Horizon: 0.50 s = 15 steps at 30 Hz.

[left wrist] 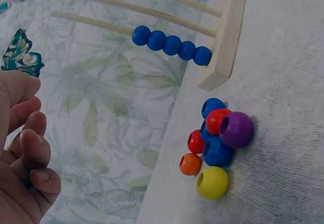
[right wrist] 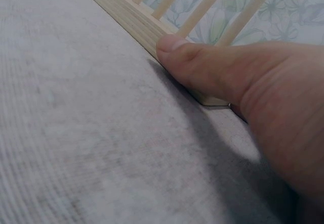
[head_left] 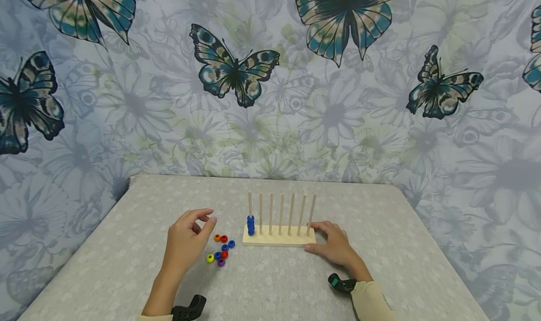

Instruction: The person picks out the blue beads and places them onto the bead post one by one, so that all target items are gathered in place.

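Head view: the left hand is held raised just left of a loose cluster of beads on the table, fingers loosely curled, nothing gripped. The beads lie to the hand's right, between it and the wooden peg rack. The rack's long axis runs left-right; seven pegs stand upright, and a stack of blue beads is threaded on the leftmost peg, the one nearest the left hand. The right hand is set against the rack's right end, thumb at the front edge, fingers curled round the end.

Left wrist view: the fingers are seen curled and empty, well apart from the loose beads. A purple bead, yellow bead, orange bead, two red and several blue are bunched touching one another, just beside the rack's corner. Five blue beads sit on the end peg.

Right wrist view: the thumb is pressed on the rack's base near its end; the other fingers cannot be seen here. No beads are in view.
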Each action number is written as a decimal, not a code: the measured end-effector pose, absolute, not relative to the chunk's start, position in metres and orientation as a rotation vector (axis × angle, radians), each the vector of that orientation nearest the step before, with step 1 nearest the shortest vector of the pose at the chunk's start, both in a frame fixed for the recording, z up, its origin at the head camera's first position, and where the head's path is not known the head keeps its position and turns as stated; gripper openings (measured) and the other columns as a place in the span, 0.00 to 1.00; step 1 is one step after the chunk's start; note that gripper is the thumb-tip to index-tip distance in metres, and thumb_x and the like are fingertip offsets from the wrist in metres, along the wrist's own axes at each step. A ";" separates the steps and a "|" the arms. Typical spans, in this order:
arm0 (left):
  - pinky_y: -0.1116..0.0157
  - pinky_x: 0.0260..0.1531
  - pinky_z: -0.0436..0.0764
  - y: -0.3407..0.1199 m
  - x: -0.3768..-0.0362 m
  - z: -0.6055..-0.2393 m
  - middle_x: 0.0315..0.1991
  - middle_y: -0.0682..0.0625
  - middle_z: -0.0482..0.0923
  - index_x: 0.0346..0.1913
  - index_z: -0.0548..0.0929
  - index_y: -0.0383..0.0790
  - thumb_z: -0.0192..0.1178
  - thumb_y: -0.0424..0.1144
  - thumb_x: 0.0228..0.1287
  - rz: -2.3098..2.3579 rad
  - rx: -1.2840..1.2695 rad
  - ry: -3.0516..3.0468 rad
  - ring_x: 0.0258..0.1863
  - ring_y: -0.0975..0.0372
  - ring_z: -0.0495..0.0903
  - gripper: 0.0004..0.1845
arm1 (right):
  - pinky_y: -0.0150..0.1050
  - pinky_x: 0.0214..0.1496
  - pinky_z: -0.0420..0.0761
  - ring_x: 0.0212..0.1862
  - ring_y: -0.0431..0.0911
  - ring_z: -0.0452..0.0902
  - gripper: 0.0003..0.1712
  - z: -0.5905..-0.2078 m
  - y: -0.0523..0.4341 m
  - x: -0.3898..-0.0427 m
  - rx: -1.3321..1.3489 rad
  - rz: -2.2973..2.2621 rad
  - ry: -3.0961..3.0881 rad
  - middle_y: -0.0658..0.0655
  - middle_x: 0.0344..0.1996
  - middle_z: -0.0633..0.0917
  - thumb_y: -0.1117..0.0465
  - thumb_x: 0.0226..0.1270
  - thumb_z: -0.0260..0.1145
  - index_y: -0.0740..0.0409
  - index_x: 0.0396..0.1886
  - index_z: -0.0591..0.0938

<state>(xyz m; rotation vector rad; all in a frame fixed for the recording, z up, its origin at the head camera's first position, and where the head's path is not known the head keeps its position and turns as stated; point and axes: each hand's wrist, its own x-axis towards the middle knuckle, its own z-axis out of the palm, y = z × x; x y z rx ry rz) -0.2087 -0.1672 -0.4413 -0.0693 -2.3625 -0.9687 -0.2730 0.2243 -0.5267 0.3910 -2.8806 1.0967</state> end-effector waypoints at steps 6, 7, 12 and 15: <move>0.69 0.19 0.74 -0.172 -0.206 -0.449 0.38 0.55 0.83 0.49 0.87 0.51 0.67 0.45 0.66 -1.029 -0.044 -2.414 0.21 0.65 0.73 0.11 | 0.56 0.67 0.61 0.64 0.50 0.71 0.41 -0.525 0.222 -0.272 0.386 1.111 -2.880 0.48 0.57 0.81 0.36 0.49 0.78 0.41 0.63 0.79; 0.69 0.19 0.74 -0.173 -0.205 -0.450 0.39 0.55 0.84 0.50 0.87 0.51 0.67 0.47 0.67 -1.044 -0.030 -2.442 0.22 0.64 0.73 0.11 | 0.56 0.67 0.60 0.64 0.50 0.71 0.41 -0.525 0.222 -0.271 0.384 1.114 -2.882 0.48 0.58 0.81 0.36 0.49 0.78 0.41 0.63 0.79; 0.68 0.21 0.75 -0.182 -0.205 -0.457 0.45 0.52 0.84 0.53 0.85 0.51 0.63 0.53 0.68 -1.085 0.006 -2.606 0.27 0.61 0.74 0.16 | 0.57 0.68 0.60 0.65 0.51 0.70 0.41 -0.527 0.217 -0.266 0.364 1.106 -2.891 0.49 0.59 0.81 0.35 0.49 0.78 0.40 0.64 0.78; 0.68 0.22 0.75 -0.187 -0.205 -0.461 0.46 0.50 0.84 0.53 0.85 0.50 0.63 0.53 0.68 -1.102 -0.001 -2.649 0.28 0.61 0.74 0.16 | 0.57 0.68 0.60 0.64 0.50 0.71 0.41 -0.527 0.215 -0.262 0.352 1.101 -2.887 0.48 0.58 0.81 0.35 0.49 0.78 0.39 0.64 0.78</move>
